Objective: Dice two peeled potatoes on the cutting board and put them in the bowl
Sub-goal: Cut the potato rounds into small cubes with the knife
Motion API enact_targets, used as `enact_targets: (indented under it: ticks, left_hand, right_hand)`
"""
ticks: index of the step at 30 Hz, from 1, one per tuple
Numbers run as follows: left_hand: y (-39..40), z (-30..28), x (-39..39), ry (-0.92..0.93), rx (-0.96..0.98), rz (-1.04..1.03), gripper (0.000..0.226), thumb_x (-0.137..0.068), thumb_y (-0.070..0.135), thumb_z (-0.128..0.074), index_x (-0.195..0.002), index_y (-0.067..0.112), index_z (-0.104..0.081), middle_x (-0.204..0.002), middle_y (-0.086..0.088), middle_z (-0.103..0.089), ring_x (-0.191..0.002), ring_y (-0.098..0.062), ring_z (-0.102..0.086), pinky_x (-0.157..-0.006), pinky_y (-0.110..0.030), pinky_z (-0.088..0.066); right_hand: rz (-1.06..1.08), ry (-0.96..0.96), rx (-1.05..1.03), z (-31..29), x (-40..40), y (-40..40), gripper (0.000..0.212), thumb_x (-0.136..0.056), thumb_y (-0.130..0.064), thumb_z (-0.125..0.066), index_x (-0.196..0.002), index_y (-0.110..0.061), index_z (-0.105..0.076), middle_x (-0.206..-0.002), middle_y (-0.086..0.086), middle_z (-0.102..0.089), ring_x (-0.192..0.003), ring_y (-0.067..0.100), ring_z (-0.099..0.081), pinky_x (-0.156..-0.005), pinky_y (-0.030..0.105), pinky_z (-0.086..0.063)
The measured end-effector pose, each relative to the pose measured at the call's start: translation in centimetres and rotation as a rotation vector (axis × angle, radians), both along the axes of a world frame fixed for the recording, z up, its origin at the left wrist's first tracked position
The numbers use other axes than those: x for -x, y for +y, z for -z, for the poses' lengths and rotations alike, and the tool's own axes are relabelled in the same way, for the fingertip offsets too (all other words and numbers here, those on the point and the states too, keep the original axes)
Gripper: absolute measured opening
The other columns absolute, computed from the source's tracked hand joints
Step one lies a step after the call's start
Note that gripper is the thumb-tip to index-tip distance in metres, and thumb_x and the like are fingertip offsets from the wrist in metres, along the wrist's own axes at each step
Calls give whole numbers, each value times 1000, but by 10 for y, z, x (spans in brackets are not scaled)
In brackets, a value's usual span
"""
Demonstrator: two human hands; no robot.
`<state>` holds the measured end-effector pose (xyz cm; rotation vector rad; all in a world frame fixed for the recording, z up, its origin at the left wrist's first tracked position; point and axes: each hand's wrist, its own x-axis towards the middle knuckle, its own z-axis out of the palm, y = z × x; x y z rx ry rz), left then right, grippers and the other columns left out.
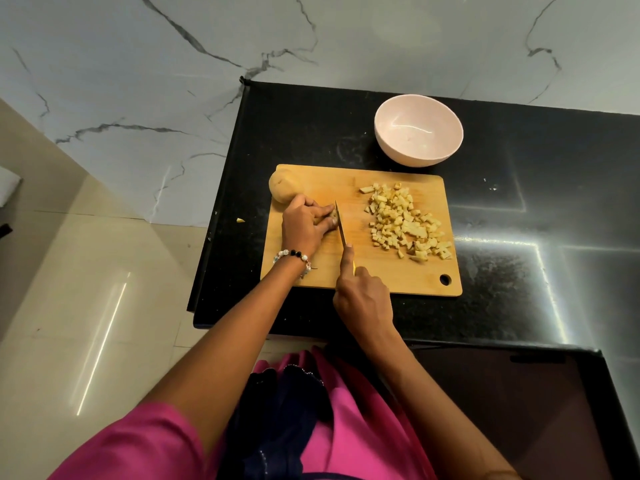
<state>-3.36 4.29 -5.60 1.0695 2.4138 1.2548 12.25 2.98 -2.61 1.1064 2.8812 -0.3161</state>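
Head view: one frame, looking down on a black counter (502, 209) with a board (381, 275) set square near its left edge.
Left hand (304, 225): fingers curled over a small potato piece (333, 216) on the board's left half, pinning it down; piece mostly hidden under the fingertips. Beaded bracelet (294, 257) on the wrist.
Right hand (363, 301): wrapped round the knife (341, 225) handle, index finger laid straight along the spine. A sliver of yellow handle shows beside the finger.
Knife: blade points away from the person, edge down, standing just right of the left fingertips and touching the held piece.
Whole potato (282, 190): peeled, uncut, at the board's far-left corner, just behind the left hand, overhanging the edge a little.
Dice (405, 223): loose pile of small cubes on the board's right half, well apart from the blade; a few larger uncut strips in it.
Bowl (418, 130): pale pink, upright, on the counter just beyond the board's far-right edge; no potato inside.
Stray bit (240, 220): one small piece on the counter, left of the board.
Board detail: hanging hole at the near-right corner.
Surroundings: marble-pattern wall (138, 81) behind, beige floor tiles (86, 289) at left; pink garment (346, 427) at frame bottom.
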Motion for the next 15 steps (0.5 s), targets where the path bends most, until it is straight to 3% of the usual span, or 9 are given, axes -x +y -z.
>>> enact_targets:
  ticks: [3, 7, 11, 15]
  left_hand:
    - [-1, 1, -2, 4, 10, -4, 36, -76, 20, -77, -109, 9, -70, -94, 2, -50, -85, -8, -48, -72, -17, -43]
    - [-3, 1, 0, 5, 6, 16, 35, -77, 18, -76, -110, 9, -69, -96, 2, -52, -85, -8, -49, -75, -20, -50]
    - [-4, 1, -1, -9, 13, 14, 34, -79, 15, -74, -112, 8, -68, -97, 3, -52, -83, -5, -48, -67, -2, -41]
    - [-3, 2, 0, -4, 13, -2, 33, -77, 19, -76, -108, 10, -70, -98, 0, -58, -83, -8, -52, -70, -15, -47]
  right_hand:
    - [21, -1, 19, -4, -10, -6, 64, -93, -7, -36, -150, -3, -8, -99, 21, -60, -77, 37, -61, -55, 34, -32]
    - [60, 61, 41, -10, -10, 0, 61, -94, -11, -35, -150, -5, -12, -97, 20, -61, -76, 37, -59, -56, 35, -30]
    - [45, 5, 52, -13, -1, 9, 60, -97, -14, -32, -151, -8, -7, -101, 18, -61, -81, 35, -58, -59, 33, -31]
    - [45, -7, 37, -15, 3, 10, 60, -97, -11, -31, -151, -6, -6, -102, 19, -60, -83, 35, -58, -59, 34, -31]
